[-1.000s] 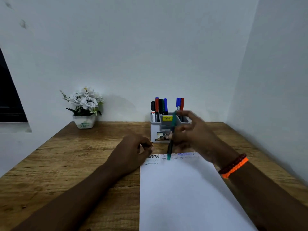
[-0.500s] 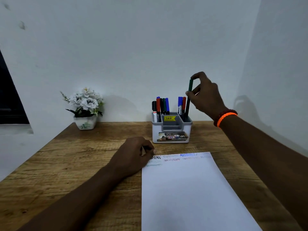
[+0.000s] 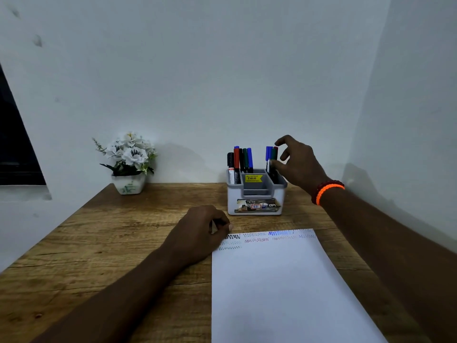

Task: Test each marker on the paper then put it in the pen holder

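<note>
- One pen holder [image 3: 256, 201], grey and white, stands on the wooden bench [image 3: 123, 243] near the back wall, with a yellow price sticker [image 3: 253, 178] on its middle section.
- Its left compartment holds five markers [image 3: 241, 160]: one black, one red, two with blue caps and one dark green, all upright.
- Its right compartment holds three visible markers: a blue one [image 3: 268, 154], a green marker [image 3: 273, 154] and a red one [image 3: 276, 151] behind it, packed close together.
- That makes eight markers counted in the holder; none lies on the bench.
- The right hand [image 3: 296, 164] hangs just beside the right compartment, fingers spread and loosely curved; its thumb is at or very near the green marker, but whether it touches cannot be told.
- The right wrist carries two bracelets [image 3: 327, 191], one orange and one dark red.
- The left hand [image 3: 200, 233] rests on the bench with fingers curled in, its fingertips at the paper's far left corner.
- One white paper [image 3: 284, 293] lies flat before the holder, with about eight zigzag test marks [image 3: 269, 237] in several colours along its far edge.
- One white pot of white flowers [image 3: 128, 164] stands at the back left of the bench.
</note>
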`<state>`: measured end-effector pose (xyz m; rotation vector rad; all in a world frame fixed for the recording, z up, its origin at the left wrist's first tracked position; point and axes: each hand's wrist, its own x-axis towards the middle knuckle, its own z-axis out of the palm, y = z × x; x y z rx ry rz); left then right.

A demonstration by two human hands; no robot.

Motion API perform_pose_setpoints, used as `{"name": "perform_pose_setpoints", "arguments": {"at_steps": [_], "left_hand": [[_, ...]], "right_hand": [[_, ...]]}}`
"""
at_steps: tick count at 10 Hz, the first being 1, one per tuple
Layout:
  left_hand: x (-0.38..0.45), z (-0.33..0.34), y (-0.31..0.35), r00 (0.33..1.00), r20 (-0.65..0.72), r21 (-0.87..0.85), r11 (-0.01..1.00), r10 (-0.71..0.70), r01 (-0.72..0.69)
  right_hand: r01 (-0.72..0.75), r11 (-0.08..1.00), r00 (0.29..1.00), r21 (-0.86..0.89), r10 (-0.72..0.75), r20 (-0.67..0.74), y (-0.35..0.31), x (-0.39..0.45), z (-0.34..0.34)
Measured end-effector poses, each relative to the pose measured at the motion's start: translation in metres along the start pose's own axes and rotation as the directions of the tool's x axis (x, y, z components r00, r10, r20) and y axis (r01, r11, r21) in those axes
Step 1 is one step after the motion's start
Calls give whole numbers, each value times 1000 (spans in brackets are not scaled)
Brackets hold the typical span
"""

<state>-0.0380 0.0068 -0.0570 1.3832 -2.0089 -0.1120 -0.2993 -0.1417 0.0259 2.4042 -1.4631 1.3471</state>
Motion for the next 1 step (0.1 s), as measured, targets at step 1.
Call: {"name": "perform_pose_setpoints", "arguments": {"at_steps": [1], "left_hand": [[0, 0, 1, 1000, 5, 1, 1000, -16, 16]], "right_hand": [[-22, 1000, 1000, -10, 22, -16, -1, -5, -5]]}}
